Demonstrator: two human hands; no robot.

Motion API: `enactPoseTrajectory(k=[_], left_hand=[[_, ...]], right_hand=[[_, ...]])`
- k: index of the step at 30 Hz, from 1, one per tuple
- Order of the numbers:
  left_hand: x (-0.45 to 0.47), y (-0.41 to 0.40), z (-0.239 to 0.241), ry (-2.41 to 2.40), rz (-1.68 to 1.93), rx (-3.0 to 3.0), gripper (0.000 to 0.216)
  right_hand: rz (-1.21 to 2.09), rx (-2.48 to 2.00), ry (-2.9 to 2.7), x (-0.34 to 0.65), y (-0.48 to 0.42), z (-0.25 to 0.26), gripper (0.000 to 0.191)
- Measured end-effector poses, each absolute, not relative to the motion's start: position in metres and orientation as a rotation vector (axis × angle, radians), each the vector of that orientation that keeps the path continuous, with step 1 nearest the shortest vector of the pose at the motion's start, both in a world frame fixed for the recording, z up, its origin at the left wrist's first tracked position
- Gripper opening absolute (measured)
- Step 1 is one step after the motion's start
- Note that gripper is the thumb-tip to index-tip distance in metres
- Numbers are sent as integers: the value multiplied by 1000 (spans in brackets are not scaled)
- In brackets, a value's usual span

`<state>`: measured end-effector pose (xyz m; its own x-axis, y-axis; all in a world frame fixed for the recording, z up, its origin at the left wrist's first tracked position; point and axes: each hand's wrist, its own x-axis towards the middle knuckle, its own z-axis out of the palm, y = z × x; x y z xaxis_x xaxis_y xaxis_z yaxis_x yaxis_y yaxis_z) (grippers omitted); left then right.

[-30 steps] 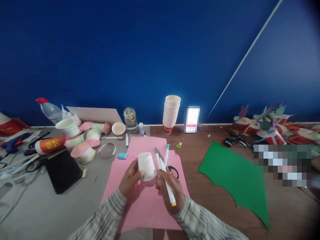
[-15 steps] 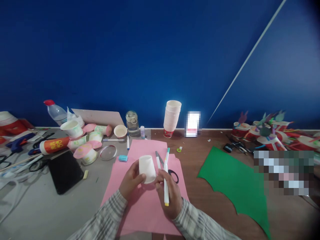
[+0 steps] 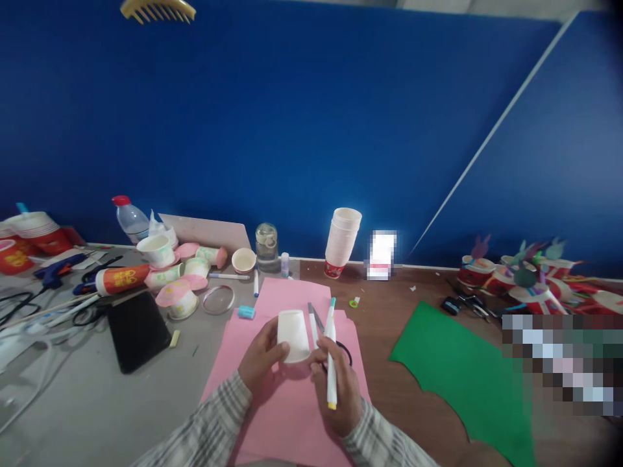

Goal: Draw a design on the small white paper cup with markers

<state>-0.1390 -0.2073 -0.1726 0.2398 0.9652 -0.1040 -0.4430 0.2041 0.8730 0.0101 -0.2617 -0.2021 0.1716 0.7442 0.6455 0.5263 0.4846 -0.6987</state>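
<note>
A plain white paper cup (image 3: pixel 293 336), tipped over, is in my left hand (image 3: pixel 265 353), the thumb pressed on its near side. My right hand (image 3: pixel 341 386) is closed around a white marker (image 3: pixel 331 376) with a yellow end towards me. Beyond those fingers a teal end (image 3: pixel 333 302) shows; I cannot tell whether it belongs to the same marker. The right fingertips are close to the cup's lower right edge. Under both hands lie pink paper sheets (image 3: pixel 292 421). Scissors (image 3: pixel 345 352) and a grey-capped marker (image 3: pixel 312 321) lie beside the right hand, partly covered by it.
Behind the paper stand a leaning stack of paper cups (image 3: pixel 343 240), a glass jar (image 3: pixel 267 250) and a lit, blurred-out screen (image 3: pixel 382 254). Green paper (image 3: pixel 452 363) lies right. Pink-decorated cups (image 3: pixel 178 299), a black tablet-like slab (image 3: pixel 139 331) and a glue gun (image 3: pixel 58 269) are left.
The camera view has tilted up and shifted slightly, bringing a yellow comb shape on the wall into sight. Both hands keep nearly the same hold on the cup and the marker.
</note>
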Motion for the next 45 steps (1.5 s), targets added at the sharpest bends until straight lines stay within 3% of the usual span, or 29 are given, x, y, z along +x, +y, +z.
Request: enactPoseTrajectory(k=[9,16,27,45], left_hand=[[-146,-199,-187,886,1180,986,59],[-148,-200,-183,998,1291,1059,63],[-148,-197,-179,1046,1338,1075,63],[-147,-198,-190,1086,1296,1132,61]], right_hand=[[234,-1236,-1484,26,-244,-205,56],[112,-1303,-1812,26,-241,-208,67],[55,-1349,-1990,16,-247,-209,75],[36,-1383,-1660,32,-239,-203,59]])
